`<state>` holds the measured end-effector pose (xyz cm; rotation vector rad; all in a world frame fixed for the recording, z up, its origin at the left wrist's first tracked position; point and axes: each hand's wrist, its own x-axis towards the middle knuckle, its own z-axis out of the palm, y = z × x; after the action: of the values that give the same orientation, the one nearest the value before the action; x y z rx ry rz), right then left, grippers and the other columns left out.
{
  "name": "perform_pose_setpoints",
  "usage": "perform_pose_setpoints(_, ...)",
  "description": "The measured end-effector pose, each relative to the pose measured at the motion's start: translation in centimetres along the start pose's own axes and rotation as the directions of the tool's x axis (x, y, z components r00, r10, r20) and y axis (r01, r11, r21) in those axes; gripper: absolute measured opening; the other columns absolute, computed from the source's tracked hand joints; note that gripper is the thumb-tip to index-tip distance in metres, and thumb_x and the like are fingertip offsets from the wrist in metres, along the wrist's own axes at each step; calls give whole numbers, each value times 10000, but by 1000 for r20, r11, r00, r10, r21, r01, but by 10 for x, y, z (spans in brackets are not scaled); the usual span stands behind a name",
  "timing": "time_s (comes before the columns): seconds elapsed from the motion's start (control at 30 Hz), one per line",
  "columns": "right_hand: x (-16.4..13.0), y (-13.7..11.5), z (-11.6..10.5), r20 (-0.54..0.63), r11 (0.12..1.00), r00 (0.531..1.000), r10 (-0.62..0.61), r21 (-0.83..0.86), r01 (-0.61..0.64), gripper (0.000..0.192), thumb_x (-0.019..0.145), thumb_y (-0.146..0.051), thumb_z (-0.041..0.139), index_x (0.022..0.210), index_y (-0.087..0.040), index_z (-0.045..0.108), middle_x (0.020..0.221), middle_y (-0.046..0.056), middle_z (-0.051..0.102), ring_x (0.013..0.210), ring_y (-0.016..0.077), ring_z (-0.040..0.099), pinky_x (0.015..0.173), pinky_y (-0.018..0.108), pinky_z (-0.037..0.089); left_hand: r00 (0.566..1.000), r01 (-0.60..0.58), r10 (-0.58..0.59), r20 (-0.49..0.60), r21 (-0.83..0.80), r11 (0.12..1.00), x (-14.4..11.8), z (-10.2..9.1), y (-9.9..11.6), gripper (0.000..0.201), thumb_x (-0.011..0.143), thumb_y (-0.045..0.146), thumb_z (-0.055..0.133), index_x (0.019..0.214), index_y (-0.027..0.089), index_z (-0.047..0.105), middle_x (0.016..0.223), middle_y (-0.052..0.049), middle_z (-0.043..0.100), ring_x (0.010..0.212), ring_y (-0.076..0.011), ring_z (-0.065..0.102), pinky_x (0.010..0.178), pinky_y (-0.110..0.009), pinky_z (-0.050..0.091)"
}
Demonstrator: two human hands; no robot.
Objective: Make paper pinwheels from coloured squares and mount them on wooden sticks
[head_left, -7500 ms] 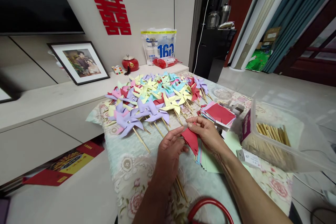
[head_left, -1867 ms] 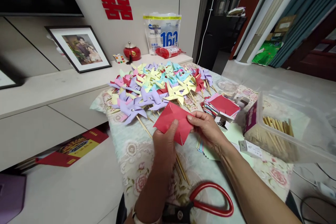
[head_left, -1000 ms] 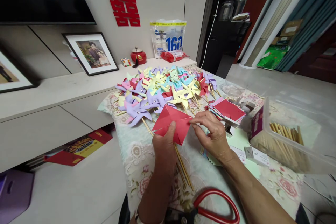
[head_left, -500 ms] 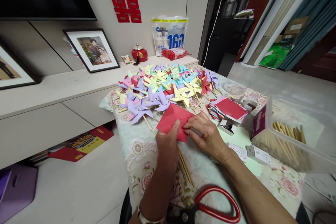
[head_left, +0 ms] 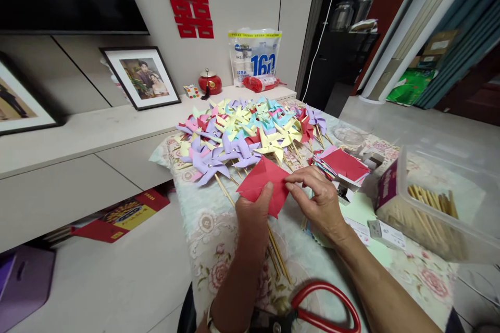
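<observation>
A red square of paper (head_left: pixel 260 179) with crease or cut lines is held up over the table between both hands. My left hand (head_left: pixel 255 213) grips its lower left part, thumb on top. With thumb and forefinger, my right hand (head_left: pixel 318 195) pinches its right corner. Behind the paper lies a heap of paper pinwheels (head_left: pixel 242 125) in purple, yellow, blue, pink and red, on wooden sticks. Several bare stick ends (head_left: pixel 278 255) run out below my left hand. Scissors with red handles (head_left: pixel 326 304) lie at the near edge, partly under my left wrist.
To the right are a stack of coloured paper squares (head_left: pixel 344 163), an opened small box (head_left: pixel 346 190), white boxes (head_left: pixel 386 234) and a clear plastic bin (head_left: pixel 422 218) of wooden sticks. Behind the table stands a long white cabinet (head_left: pixel 128 127) with framed photos and a red pot (head_left: pixel 210 83).
My right hand has slid outward from the paper's lower middle to its right corner. The paper and my left hand have shifted slightly right. The view has tilted a little.
</observation>
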<state>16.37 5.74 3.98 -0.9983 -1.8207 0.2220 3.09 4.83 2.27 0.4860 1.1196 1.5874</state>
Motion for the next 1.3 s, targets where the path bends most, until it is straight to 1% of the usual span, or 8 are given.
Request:
perform_pose_setpoints(0.17, 2, 5, -7, -50, 944, 950, 308, 138, -299, 179, 876, -296, 658, 1033, -219, 701, 931, 52, 688, 842, 206, 614, 718, 337, 475, 992, 38, -42, 116, 39, 999, -6, 1, 1, 350, 622, 286, 833, 920, 118, 757, 847, -82, 779, 731, -239, 720, 716, -350, 566)
perform_pose_setpoints(0.3, 5, 7, -12, 144, 767, 839, 526, 347, -540, 291, 843, -416, 679, 1034, -198, 706, 907, 44, 692, 820, 194, 619, 725, 318, 465, 977, 96, -117, 176, 122, 988, -5, -1, 0, 411, 589, 320, 853, 937, 119, 765, 854, -99, 784, 746, -263, 725, 740, -381, 569)
perform_pose_setpoints(0.43, 8, 6, -16, 343, 617, 757, 557, 439, -653, 299, 784, -466, 731, 884, -187, 699, 784, 8, 671, 685, 152, 581, 626, 270, 427, 963, 123, -162, 214, 187, 975, -2, -4, -3, 446, 556, 328, 865, 940, 120, 773, 842, -96, 784, 736, -264, 720, 733, -385, 574)
perform_pose_setpoints(0.67, 8, 2, -19, 495, 485, 682, 538, 480, -731, 327, 692, -447, 818, 777, -180, 650, 692, -19, 641, 584, 128, 552, 559, 247, 401, 953, 118, -163, 254, 183, 976, 1, -6, -11, 460, 542, 363, 874, 923, 123, 776, 757, -86, 759, 670, -245, 694, 627, -341, 554)
perform_pose_setpoints(0.9, 6, 4, -16, 474, 501, 702, 532, 492, -712, 310, 702, -435, 807, 755, -173, 650, 688, -29, 621, 590, 122, 537, 563, 245, 402, 966, 105, -152, 211, 221, 970, -3, -3, -6, 445, 533, 365, 873, 889, 111, 785, 759, -91, 765, 665, -246, 701, 690, -377, 571)
perform_pose_setpoints(1.03, 6, 7, -12, 392, 518, 727, 564, 518, -681, 292, 699, -422, 805, 746, -170, 666, 686, -21, 632, 603, 129, 541, 588, 258, 418, 972, 74, -109, 208, 170, 983, -6, 2, -4, 389, 565, 321, 844, 893, 128, 763, 770, -67, 769, 650, -201, 688, 668, -326, 556)
perform_pose_setpoints(1.13, 6, 10, -11, 266, 604, 783, 563, 514, -609, 257, 719, -409, 785, 766, -176, 688, 713, -13, 646, 635, 141, 548, 623, 274, 437, 982, 30, -50, 184, 111, 993, -3, 2, -5, 403, 569, 296, 836, 917, 134, 716, 716, -34, 740, 601, -155, 650, 616, -271, 516)
perform_pose_setpoints(1.3, 5, 17, -10, 31, 798, 878, 477, 402, -448, 171, 774, -329, 745, 719, -189, 664, 683, -17, 603, 651, 146, 524, 617, 274, 417, 996, -82, 73, 40, 269, 960, 1, -5, -1, 315, 643, 388, 825, 715, 167, 611, 534, 64, 560, 468, -76, 467, 495, -199, 366)
